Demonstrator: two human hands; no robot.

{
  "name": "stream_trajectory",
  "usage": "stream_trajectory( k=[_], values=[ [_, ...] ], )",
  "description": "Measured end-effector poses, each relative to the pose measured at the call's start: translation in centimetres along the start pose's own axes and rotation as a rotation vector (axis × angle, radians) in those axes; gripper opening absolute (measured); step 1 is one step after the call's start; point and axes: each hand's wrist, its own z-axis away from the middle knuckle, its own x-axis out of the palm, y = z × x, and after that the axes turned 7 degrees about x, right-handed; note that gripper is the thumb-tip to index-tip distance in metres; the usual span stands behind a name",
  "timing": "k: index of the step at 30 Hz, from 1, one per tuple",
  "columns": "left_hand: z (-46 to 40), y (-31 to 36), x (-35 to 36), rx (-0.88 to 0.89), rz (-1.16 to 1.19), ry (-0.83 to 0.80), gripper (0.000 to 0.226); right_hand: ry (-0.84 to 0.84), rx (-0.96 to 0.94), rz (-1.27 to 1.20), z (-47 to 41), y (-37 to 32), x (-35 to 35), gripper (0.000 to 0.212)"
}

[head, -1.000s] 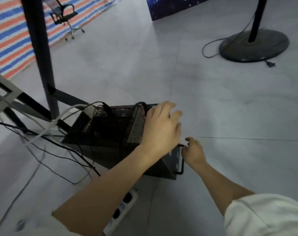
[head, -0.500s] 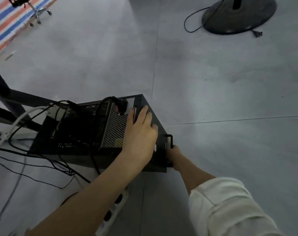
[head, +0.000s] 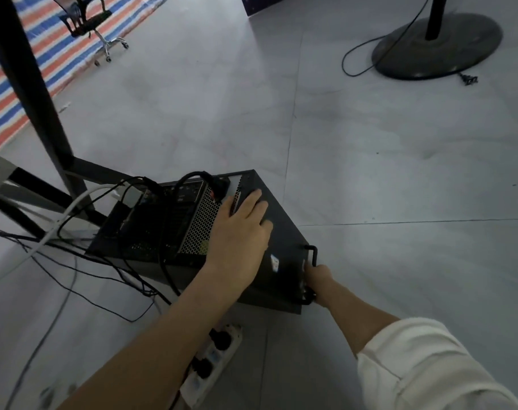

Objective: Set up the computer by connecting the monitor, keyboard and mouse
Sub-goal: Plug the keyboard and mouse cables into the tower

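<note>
A black computer case (head: 284, 232) stands on the grey floor with its rear panel turned up toward me. Several black cables (head: 163, 208) and one white cable (head: 74, 208) are plugged into that panel. My left hand (head: 243, 232) lies flat across the case's upper edge beside the mesh power-supply grille (head: 200, 229). My right hand (head: 318, 276) is closed around the black carry handle (head: 312, 255) at the case's near right end. No monitor, keyboard or mouse is in view.
A white power strip (head: 213, 359) lies on the floor just below the case. Black desk legs (head: 30, 93) stand at the left, with loose cables (head: 74, 291) trailing across the floor. A fan's round base (head: 438, 45) sits far right, an office chair (head: 86, 22) far left.
My right hand went from beside the handle to closed around it. My left hand stayed on the case. The view tilted down, then back up.
</note>
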Motion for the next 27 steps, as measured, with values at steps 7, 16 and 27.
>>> stream_trajectory(
  k=[7, 16, 27],
  values=[
    [3.2, -1.1, -1.0, -0.301, -0.117, -0.037, 0.062, 0.151, -0.276, 0.179, 4.7, -2.4, -0.2, 0.036],
    [6.2, -5.0, 0.6, -0.529, 0.016, 0.443, 0.03, 0.224, -0.551, 0.154, 11.3, -6.0, 1.0, 0.036],
    [8.7, -9.6, 3.4, -1.082, 0.612, 0.704, 0.077, -0.236, -0.464, -0.134, 16.7, -9.2, 6.2, 0.012]
  ],
)
